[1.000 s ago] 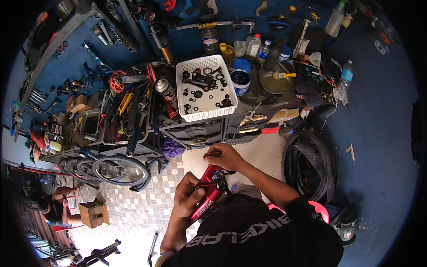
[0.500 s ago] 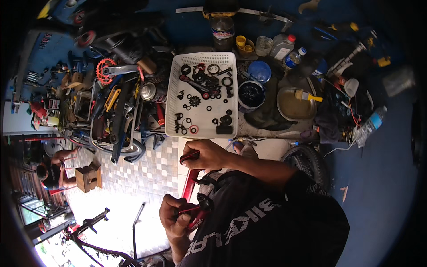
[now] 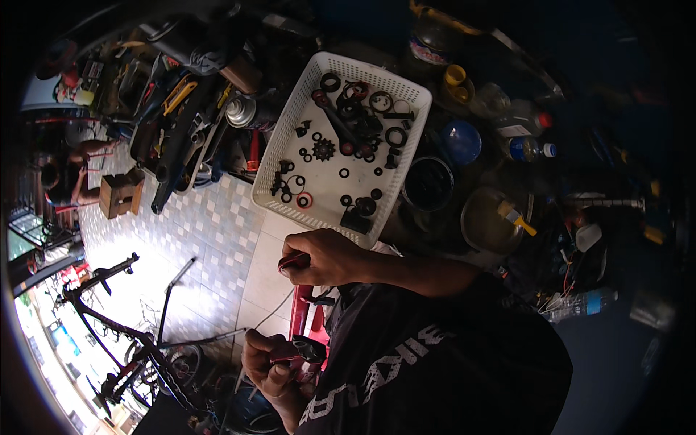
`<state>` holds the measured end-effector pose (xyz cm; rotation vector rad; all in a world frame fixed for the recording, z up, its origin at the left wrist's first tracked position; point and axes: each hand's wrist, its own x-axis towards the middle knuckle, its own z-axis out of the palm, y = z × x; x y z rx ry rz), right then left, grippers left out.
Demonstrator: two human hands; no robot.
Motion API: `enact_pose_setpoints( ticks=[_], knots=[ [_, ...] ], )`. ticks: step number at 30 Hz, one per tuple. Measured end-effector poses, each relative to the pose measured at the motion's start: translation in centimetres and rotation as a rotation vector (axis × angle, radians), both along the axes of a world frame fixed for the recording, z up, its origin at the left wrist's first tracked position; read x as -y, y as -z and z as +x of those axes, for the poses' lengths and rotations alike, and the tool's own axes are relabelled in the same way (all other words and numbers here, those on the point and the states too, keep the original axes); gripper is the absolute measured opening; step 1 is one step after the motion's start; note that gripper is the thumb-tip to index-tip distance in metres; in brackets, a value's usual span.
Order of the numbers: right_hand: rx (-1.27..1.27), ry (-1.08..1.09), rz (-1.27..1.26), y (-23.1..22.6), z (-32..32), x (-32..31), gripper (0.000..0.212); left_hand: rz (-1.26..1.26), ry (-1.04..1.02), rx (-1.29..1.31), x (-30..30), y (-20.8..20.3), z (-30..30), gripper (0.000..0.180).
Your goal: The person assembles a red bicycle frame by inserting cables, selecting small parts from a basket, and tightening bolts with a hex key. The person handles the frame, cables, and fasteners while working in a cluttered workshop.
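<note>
My right hand (image 3: 322,257) is closed around the red-and-black end of a red tubular bike part (image 3: 299,313). Below it, near my shirt, my left hand (image 3: 272,366) grips the lower end, fingers curled and thumb pressed in beside a black fitting (image 3: 310,350). The red tube runs between both hands, close against my body. How its ends join is hidden by my fingers. Just beyond my right hand stands a white perforated basket (image 3: 262,190), holding a toothed sprocket (image 3: 323,150), a crank arm (image 3: 341,127), black rings and other small parts.
A spray can (image 3: 243,112) and long tools lie left of the basket. To its right are a dark-filled tub (image 3: 428,185), a blue lid (image 3: 461,142) and a pan (image 3: 475,243) with a brush (image 3: 516,217). A bike frame (image 3: 109,315) stands lower left; a person (image 3: 69,177) sits farther off.
My view has turned and shifted, so the basket now appears tilted and farther right. Both hands keep their grip on the red part, which sits slightly lower left in the picture.
</note>
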<state>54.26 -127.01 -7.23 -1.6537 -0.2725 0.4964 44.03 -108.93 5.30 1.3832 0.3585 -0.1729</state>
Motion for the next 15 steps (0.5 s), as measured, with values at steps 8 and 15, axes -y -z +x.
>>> enact_pose_setpoints(
  ticks=[8,15],
  knots=[
    [-0.034,-0.014,0.031,-0.8,1.0,2.2,0.029,-0.029,-0.07,0.029,1.3,0.8,-1.1,0.061],
    [-0.027,0.099,0.074,-0.9,1.0,5.0,0.027,-0.066,-0.036,-0.008,3.9,0.3,0.0,0.056]
  ],
)
